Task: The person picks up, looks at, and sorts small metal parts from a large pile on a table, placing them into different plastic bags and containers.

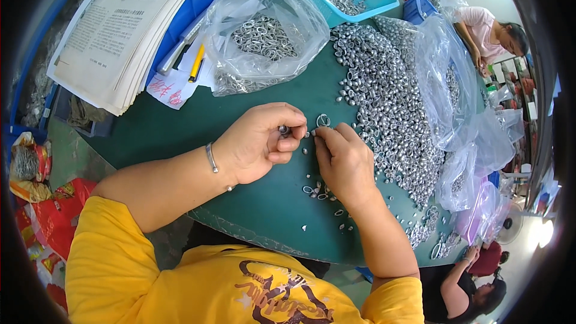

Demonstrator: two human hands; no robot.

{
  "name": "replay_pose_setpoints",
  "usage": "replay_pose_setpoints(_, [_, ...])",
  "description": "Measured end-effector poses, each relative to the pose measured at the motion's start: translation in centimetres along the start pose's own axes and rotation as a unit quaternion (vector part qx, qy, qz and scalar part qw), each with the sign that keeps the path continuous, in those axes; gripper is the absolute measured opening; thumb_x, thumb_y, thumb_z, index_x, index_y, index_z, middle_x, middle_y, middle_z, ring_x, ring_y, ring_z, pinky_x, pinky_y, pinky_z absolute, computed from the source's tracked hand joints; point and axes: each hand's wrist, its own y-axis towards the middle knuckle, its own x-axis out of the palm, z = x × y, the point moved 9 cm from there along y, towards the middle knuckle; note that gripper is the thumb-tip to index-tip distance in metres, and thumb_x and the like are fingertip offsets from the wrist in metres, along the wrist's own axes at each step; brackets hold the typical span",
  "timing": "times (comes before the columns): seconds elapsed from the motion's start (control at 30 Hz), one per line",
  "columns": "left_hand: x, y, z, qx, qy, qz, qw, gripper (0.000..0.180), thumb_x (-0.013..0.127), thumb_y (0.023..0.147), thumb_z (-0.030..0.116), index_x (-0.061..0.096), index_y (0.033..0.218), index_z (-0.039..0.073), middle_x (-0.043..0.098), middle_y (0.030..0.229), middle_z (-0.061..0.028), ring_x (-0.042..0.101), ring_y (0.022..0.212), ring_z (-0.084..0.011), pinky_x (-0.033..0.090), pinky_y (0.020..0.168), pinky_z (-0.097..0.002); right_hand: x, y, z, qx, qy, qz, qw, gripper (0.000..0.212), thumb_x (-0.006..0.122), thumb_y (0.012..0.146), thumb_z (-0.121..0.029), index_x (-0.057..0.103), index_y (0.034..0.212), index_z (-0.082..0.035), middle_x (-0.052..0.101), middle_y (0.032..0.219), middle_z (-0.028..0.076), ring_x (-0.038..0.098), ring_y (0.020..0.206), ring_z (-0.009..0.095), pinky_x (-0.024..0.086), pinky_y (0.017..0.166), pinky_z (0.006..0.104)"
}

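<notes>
A few silver bits (284,129) were held in the curled fingers of the left hand (255,143). The thumb and first finger of the right hand (347,168) were pressed together at the tips, but whether a tiny bit was pinched there could not be told. The two hands were held close, fingertips just apart, over the green table (264,207). A ring (323,120) was seen just past the right fingertips.

To the right, a big heap (384,102) was piled on the table, so a lot seemed to be left. Many rings were held in a clear bag (312,31) and more bits in a blue bin (384,2); maybe some of that was done, but how much could not be told.

The left arm was stretched in from the lower left, with the palm turned toward the right hand. The right arm was pointed up and inward, with the back of the hand on top. Papers (129,33) and a yellow pen (197,63) were set past the left hand.
</notes>
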Motion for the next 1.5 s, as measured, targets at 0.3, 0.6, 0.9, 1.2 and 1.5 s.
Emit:
replay_pose_setpoints(0.3, [-0.1,0.1,-1.2,-0.030,0.011,0.003,0.999,0.007,0.052,0.084,0.012,0.052,0.082,0.005,0.052,0.076,-0.0049,0.040,0.055,-0.0076,0.030,0.043,-0.0184,-1.1,-0.7,2.5,0.036,0.349,-0.004,0.936,0.012,0.067,0.072,0.004,0.067,0.082,-0.004,0.052,0.066,0.002,0.048,0.061,0.010,0.037,0.053,0.0220])
replay_pose_setpoints(0.6, [1.2,-1.5,-7.5,-0.245,0.060,-0.080,0.964,0.053,0.033,0.090,0.055,0.055,0.087,0.007,0.056,0.075,-0.0042,0.057,0.061,-0.0142,0.035,0.043,-0.0189,-3.5,-1.7,-2.7,-0.087,0.278,-0.035,0.956,0.023,0.063,0.069,0.006,0.063,0.090,-0.003,0.058,0.077,0.009,0.055,0.066,0.020,0.046,0.058,0.0289])
replay_pose_setpoints(0.9, [1.3,-2.6,-9.0,-0.286,0.054,-0.070,0.954,0.032,0.045,0.094,0.028,0.056,0.086,-0.002,0.052,0.073,-0.0059,0.036,0.049,-0.0048,0.025,0.036,-0.0157,-4.1,-0.8,1.9,0.013,0.105,0.020,0.994,0.015,0.061,0.072,0.006,0.061,0.086,0.000,0.058,0.078,0.013,0.058,0.066,0.028,0.047,0.057,0.0330])
replay_pose_setpoints(1.2, [1.4,-2.7,-8.8,-0.277,0.075,-0.073,0.955,0.030,0.047,0.092,0.027,0.056,0.085,-0.001,0.051,0.073,-0.0044,0.037,0.050,-0.0043,0.024,0.037,-0.0163,-1.0,-0.6,1.5,-0.005,0.055,-0.022,0.998,0.014,0.066,0.068,0.000,0.060,0.081,-0.001,0.057,0.082,0.012,0.055,0.073,0.029,0.046,0.065,0.0368])
replay_pose_setpoints(1.5, [1.5,-2.7,-9.0,-0.273,0.066,-0.082,0.956,0.030,0.047,0.093,0.027,0.056,0.086,-0.001,0.051,0.073,-0.0039,0.037,0.050,-0.0044,0.024,0.037,-0.0167,-0.8,-2.6,3.7,0.127,0.320,-0.023,0.938,0.018,0.066,0.072,0.003,0.061,0.089,0.001,0.062,0.085,0.009,0.060,0.078,0.017,0.047,0.064,0.0241])
